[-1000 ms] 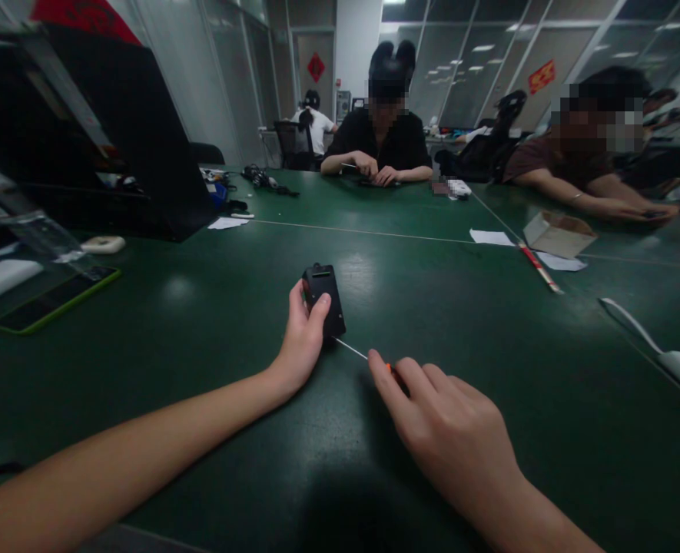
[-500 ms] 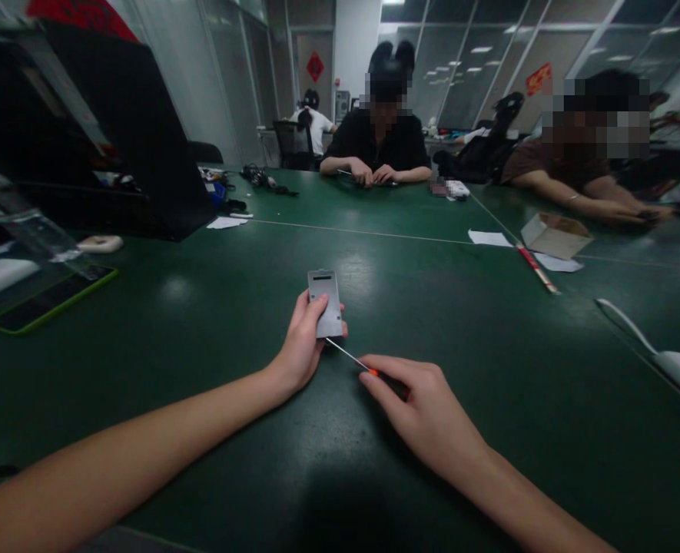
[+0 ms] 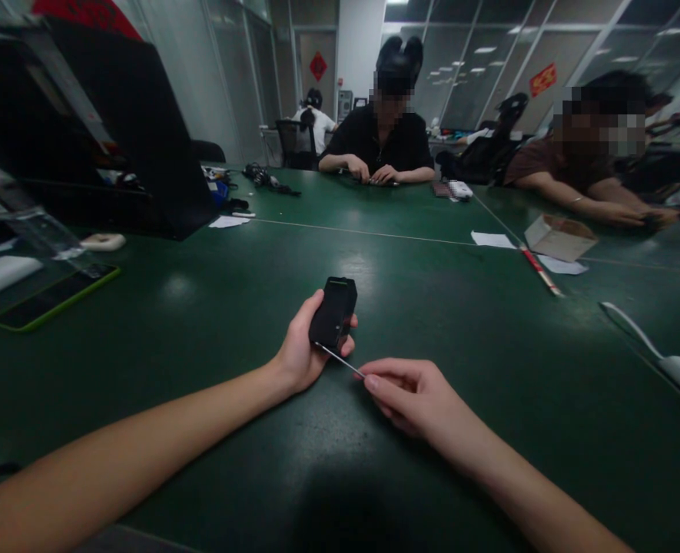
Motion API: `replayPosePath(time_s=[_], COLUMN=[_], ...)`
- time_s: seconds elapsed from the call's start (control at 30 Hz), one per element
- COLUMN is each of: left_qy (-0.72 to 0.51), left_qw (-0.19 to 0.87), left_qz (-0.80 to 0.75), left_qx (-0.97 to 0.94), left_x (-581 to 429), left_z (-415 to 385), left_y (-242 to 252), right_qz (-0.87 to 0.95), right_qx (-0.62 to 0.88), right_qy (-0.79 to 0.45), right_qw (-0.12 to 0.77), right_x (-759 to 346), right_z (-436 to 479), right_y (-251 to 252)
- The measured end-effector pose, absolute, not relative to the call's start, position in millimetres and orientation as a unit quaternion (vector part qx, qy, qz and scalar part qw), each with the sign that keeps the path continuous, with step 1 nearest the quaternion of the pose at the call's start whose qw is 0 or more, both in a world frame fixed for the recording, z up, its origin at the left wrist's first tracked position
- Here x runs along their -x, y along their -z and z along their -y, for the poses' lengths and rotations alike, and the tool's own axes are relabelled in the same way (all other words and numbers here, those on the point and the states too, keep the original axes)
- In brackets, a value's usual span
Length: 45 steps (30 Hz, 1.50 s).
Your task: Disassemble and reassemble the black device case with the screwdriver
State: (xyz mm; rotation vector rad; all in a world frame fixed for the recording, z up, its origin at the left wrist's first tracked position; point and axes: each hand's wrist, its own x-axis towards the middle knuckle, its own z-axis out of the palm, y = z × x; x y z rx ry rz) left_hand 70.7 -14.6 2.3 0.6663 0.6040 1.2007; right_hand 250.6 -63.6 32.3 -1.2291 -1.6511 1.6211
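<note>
– How to work well here?
– Probably best to brace the small black rectangular box (image 3: 333,313) firmly, guiding the thin silvery straight-shafted tool (image 3: 340,360) gently.
– Held where?
– Box at mid-frame, wrapped in the curled left hand (image 3: 300,349); tool pinched in the right hand's (image 3: 406,390) closed fingertips, lower right of the box. Tip at the box's lower edge.

In the left hand (image 3: 302,344) over the table (image 3: 247,461), a device (image 3: 333,315); nearer, at right, a screwdriver (image 3: 343,362) in the right hand (image 3: 417,390), tip at the device's near end. On the table, far left, a phone (image 3: 57,299); right and behind, a box (image 3: 552,240) beside a stick (image 3: 540,271). Behind the table, a person (image 3: 377,142).
</note>
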Motion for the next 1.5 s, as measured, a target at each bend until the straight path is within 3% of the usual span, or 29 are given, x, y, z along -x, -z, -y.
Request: replayPosePath(time_s=[0.1,0.17,0.47,0.6,0.73,0.8,1.03,1.33,1.43,1.5], left_qy=[-0.550,-0.553,-0.547,-0.545,-0.542,-0.544,-0.549,-0.551,-0.563,-0.578], left_qw=[0.731,0.732,0.729,0.718,0.722,0.726,0.733,0.700,0.675,0.659], left_qz=[-0.274,-0.275,-0.277,-0.276,-0.274,-0.272,-0.262,-0.296,-0.285,-0.281], left_qx=[-0.298,-0.288,-0.305,-0.333,-0.332,-0.322,-0.305,-0.345,-0.382,-0.391], left_x=[-70,-68,-66,-69,-70,-69,-69,-73,-77,-79], left_z=[14,13,14,18,20,19,17,22,25,28], left_y=[-3,-4,-3,-4,-4,-4,-5,-1,0,1], right_qz=[0.777,0.823,0.863,0.836,0.702,0.660,0.807,0.851,0.830,0.766], right_qx=[0.439,0.418,0.402,0.422,0.467,0.472,0.441,0.445,0.448,0.460], right_qy=[-0.343,-0.241,-0.098,-0.172,-0.448,-0.515,-0.195,-0.057,-0.105,-0.260], right_qw=[0.293,0.300,0.288,0.307,0.299,0.275,0.341,0.274,0.316,0.365], right_x=[-257,-261,-267,-261,-252,-252,-264,-266,-264,-257], right_z=[65,67,71,70,67,66,67,68,69,69], right_y=[-35,-35,-29,-30,-29,-28,-33,-31,-30,-30])
